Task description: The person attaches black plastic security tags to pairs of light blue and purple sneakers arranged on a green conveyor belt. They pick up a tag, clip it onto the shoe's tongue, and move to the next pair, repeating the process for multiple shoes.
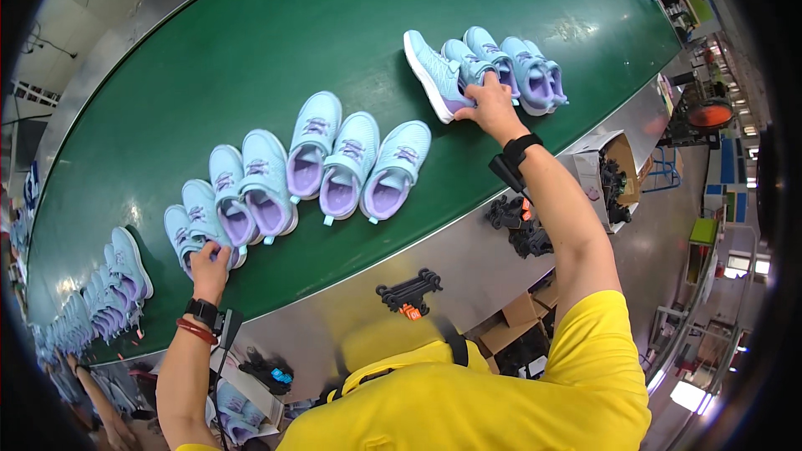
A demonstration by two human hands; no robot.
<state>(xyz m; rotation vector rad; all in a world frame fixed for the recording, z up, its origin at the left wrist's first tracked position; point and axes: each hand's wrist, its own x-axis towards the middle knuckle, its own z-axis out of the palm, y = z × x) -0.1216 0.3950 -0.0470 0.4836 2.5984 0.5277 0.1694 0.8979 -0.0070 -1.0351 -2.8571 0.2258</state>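
Observation:
My right hand (493,106) grips the heel of a light blue sneaker (430,71) with a white sole and lilac heel. That sneaker is tipped on its side at the left end of a small group of matching sneakers (528,71). My left hand (210,269) is closed on the heel end of a sneaker (199,207) at the near left end of a slanting row; its fingertips are partly hidden in the shoe opening. Between my hands, more of these sneakers (394,171) stand upright, toes away from me, with lilac linings and laces.
The green work surface (251,58) has a metal edge (334,326) on my side. Black plastic pieces with an orange tag (409,294) lie on that edge. Farther left is another sneaker row (109,292), near another person's arm (100,401). An open carton (618,175) stands at right.

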